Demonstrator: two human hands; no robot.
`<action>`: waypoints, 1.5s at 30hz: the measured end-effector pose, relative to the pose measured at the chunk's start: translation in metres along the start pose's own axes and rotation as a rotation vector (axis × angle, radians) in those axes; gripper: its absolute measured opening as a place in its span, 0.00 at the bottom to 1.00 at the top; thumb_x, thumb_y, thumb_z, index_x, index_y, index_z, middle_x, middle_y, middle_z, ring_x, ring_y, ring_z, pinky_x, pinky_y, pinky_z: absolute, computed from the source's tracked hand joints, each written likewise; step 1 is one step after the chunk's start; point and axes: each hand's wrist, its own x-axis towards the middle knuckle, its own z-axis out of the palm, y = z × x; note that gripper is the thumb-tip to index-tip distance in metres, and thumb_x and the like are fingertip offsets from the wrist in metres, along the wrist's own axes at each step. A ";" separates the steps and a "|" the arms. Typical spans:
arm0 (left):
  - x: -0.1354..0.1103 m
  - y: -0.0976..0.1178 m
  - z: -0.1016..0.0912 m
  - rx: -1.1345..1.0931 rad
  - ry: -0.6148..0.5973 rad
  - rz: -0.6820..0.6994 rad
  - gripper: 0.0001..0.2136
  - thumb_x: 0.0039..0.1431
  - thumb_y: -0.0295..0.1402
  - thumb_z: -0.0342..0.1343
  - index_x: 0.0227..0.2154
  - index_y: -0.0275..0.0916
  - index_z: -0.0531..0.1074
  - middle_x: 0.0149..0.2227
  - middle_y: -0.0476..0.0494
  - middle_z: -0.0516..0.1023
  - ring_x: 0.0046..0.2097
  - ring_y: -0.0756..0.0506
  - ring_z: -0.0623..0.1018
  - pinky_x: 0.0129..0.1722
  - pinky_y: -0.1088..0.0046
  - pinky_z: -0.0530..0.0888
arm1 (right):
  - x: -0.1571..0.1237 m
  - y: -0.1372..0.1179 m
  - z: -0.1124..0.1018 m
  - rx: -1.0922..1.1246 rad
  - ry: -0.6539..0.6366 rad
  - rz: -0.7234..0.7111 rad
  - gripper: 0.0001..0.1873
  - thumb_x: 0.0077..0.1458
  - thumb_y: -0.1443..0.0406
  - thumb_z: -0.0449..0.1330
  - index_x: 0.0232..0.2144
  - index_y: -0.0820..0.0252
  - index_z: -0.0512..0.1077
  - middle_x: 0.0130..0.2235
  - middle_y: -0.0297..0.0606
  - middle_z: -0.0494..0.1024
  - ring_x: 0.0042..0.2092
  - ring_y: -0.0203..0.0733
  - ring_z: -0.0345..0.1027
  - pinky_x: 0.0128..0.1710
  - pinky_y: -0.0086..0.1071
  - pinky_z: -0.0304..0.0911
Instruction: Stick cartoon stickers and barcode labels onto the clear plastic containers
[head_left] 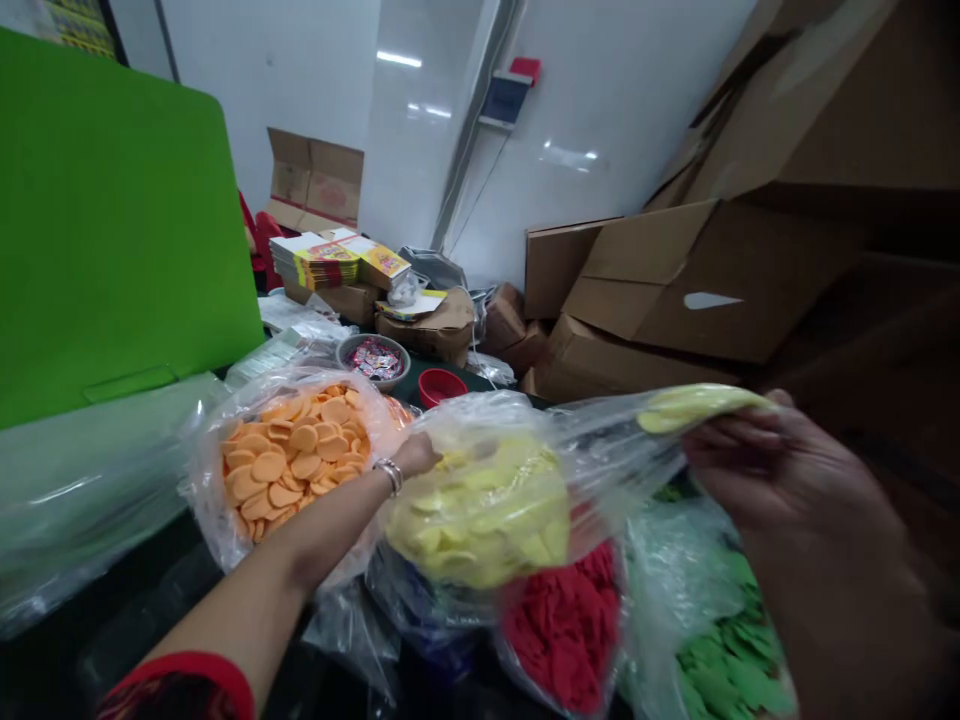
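A clear plastic bag (pixel 592 450) full of thin yellow pieces (pixel 487 510) lies in front of me. My right hand (pixel 750 450), at the right, is closed on the bag's stretched end, beside a yellow piece (pixel 682 405) that shows at that end. My left hand (pixel 416 455), with a bracelet at the wrist, is at the bag's left edge; its fingertips are mostly hidden against the plastic. Left of it sits an open bag of round orange discs (pixel 300 450). Red pieces (pixel 566 625) lie below the yellow ones, and green pieces (pixel 731 640) are at the lower right.
Behind the bags stand a bowl of small colourful packets (pixel 375 360) and a red bowl (pixel 441 387). Printed cartons (pixel 330 260) are stacked further back. Large cardboard boxes (pixel 660 280) rise at the right. A green panel (pixel 120 220) stands at the left.
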 end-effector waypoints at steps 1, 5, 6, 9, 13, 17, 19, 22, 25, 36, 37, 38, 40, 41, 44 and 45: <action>-0.003 -0.003 -0.007 0.027 0.011 -0.014 0.13 0.59 0.37 0.56 0.42 0.32 0.71 0.42 0.38 0.76 0.43 0.42 0.76 0.44 0.63 0.73 | 0.006 0.002 0.003 -0.070 -0.030 0.015 0.22 0.61 0.78 0.41 0.17 0.59 0.54 0.13 0.19 0.52 0.13 0.18 0.45 0.18 0.16 0.45; -0.043 -0.010 -0.020 0.086 0.124 0.033 0.16 0.60 0.37 0.51 0.48 0.34 0.68 0.47 0.36 0.75 0.49 0.40 0.74 0.48 0.66 0.69 | 0.017 0.005 -0.002 -0.337 -0.134 0.122 0.14 0.57 0.76 0.50 0.20 0.67 0.64 0.16 0.28 0.65 0.17 0.23 0.57 0.20 0.21 0.52; -0.056 -0.012 -0.016 0.080 0.131 0.073 0.17 0.61 0.39 0.49 0.50 0.36 0.67 0.48 0.38 0.74 0.48 0.42 0.74 0.47 0.67 0.69 | 0.019 0.004 -0.005 -0.399 -0.150 0.126 0.11 0.55 0.77 0.53 0.21 0.70 0.67 0.18 0.32 0.68 0.19 0.25 0.60 0.21 0.23 0.54; -0.089 -0.023 0.011 0.096 0.076 0.273 0.20 0.51 0.42 0.60 0.47 0.41 0.69 0.47 0.42 0.75 0.47 0.42 0.73 0.46 0.67 0.69 | 0.022 -0.010 -0.012 -0.589 -0.127 0.029 0.03 0.49 0.78 0.58 0.25 0.79 0.70 0.17 0.35 0.72 0.18 0.26 0.62 0.21 0.23 0.52; -0.103 -0.028 0.041 0.083 0.176 0.391 0.05 0.54 0.27 0.54 0.24 0.38 0.72 0.30 0.43 0.76 0.38 0.43 0.73 0.40 0.67 0.69 | 0.026 -0.035 -0.009 -0.732 -0.046 -0.228 0.06 0.44 0.82 0.59 0.28 0.77 0.71 0.13 0.24 0.67 0.14 0.19 0.56 0.19 0.19 0.44; -0.105 -0.007 0.017 -0.019 0.307 0.381 0.08 0.57 0.26 0.49 0.26 0.37 0.70 0.31 0.43 0.75 0.38 0.45 0.73 0.42 0.69 0.68 | 0.025 -0.051 0.000 -0.684 0.030 -0.342 0.11 0.45 0.82 0.57 0.22 0.64 0.68 0.13 0.22 0.65 0.13 0.25 0.55 0.16 0.20 0.47; -0.105 0.011 -0.002 -0.058 0.342 0.392 0.07 0.59 0.28 0.48 0.28 0.37 0.70 0.33 0.45 0.75 0.39 0.47 0.73 0.43 0.71 0.69 | 0.026 -0.059 0.004 -0.616 0.084 -0.365 0.14 0.49 0.82 0.55 0.20 0.61 0.63 0.13 0.22 0.63 0.13 0.26 0.54 0.16 0.22 0.49; -0.103 0.042 -0.022 -0.260 0.402 0.424 0.07 0.58 0.33 0.51 0.27 0.37 0.70 0.30 0.48 0.73 0.36 0.49 0.72 0.39 0.74 0.69 | 0.031 -0.079 0.013 -0.545 0.135 -0.422 0.17 0.52 0.82 0.53 0.20 0.60 0.60 0.14 0.21 0.60 0.14 0.25 0.53 0.18 0.24 0.49; -0.101 0.071 -0.030 -0.536 0.396 0.433 0.08 0.54 0.35 0.54 0.23 0.37 0.69 0.24 0.51 0.69 0.29 0.50 0.68 0.31 0.76 0.66 | 0.038 -0.104 0.026 -0.523 0.159 -0.520 0.18 0.54 0.83 0.50 0.21 0.59 0.58 0.14 0.19 0.57 0.14 0.22 0.51 0.20 0.26 0.46; -0.061 0.118 -0.086 -0.766 0.653 0.503 0.07 0.46 0.27 0.59 0.17 0.35 0.67 0.18 0.55 0.64 0.21 0.56 0.61 0.23 0.80 0.61 | 0.055 -0.120 0.041 -0.473 0.099 -0.492 0.16 0.56 0.81 0.46 0.22 0.59 0.56 0.13 0.16 0.56 0.15 0.20 0.51 0.23 0.27 0.45; -0.056 0.123 -0.089 -0.768 0.680 0.516 0.08 0.46 0.25 0.58 0.17 0.35 0.66 0.17 0.56 0.63 0.21 0.56 0.61 0.22 0.81 0.60 | 0.058 -0.120 0.045 -0.466 0.083 -0.484 0.17 0.57 0.80 0.46 0.22 0.59 0.56 0.13 0.16 0.55 0.15 0.20 0.51 0.23 0.26 0.45; -0.052 0.129 -0.088 -0.760 0.670 0.545 0.08 0.46 0.25 0.58 0.17 0.36 0.65 0.17 0.56 0.63 0.20 0.56 0.61 0.21 0.81 0.60 | 0.060 -0.119 0.051 -0.457 0.060 -0.477 0.17 0.58 0.80 0.46 0.22 0.59 0.55 0.13 0.15 0.55 0.16 0.20 0.51 0.23 0.26 0.45; -0.049 0.141 -0.078 -0.709 0.533 0.604 0.08 0.47 0.24 0.58 0.18 0.36 0.65 0.17 0.55 0.64 0.20 0.56 0.63 0.21 0.81 0.61 | 0.064 -0.113 0.069 -0.428 0.003 -0.477 0.17 0.60 0.79 0.46 0.22 0.59 0.54 0.14 0.15 0.53 0.16 0.20 0.49 0.23 0.23 0.46; -0.049 0.146 -0.070 -0.687 0.431 0.602 0.07 0.47 0.23 0.58 0.19 0.36 0.65 0.17 0.56 0.64 0.19 0.56 0.63 0.20 0.81 0.61 | 0.064 -0.108 0.081 -0.413 -0.034 -0.479 0.17 0.61 0.78 0.46 0.22 0.60 0.55 0.14 0.15 0.52 0.17 0.21 0.49 0.23 0.22 0.46; -0.045 0.154 -0.038 -0.713 0.169 0.442 0.12 0.44 0.23 0.60 0.33 0.38 0.66 0.17 0.59 0.65 0.16 0.56 0.61 0.16 0.81 0.57 | 0.062 -0.083 0.123 -0.396 -0.155 -0.466 0.13 0.60 0.79 0.48 0.27 0.62 0.58 0.15 0.16 0.54 0.18 0.24 0.51 0.22 0.19 0.47; -0.042 0.156 -0.028 -0.727 0.110 0.383 0.18 0.43 0.23 0.62 0.38 0.39 0.65 0.18 0.61 0.66 0.16 0.56 0.61 0.15 0.81 0.56 | 0.060 -0.074 0.136 -0.401 -0.195 -0.445 0.11 0.60 0.79 0.48 0.28 0.63 0.59 0.15 0.16 0.54 0.18 0.26 0.50 0.20 0.19 0.46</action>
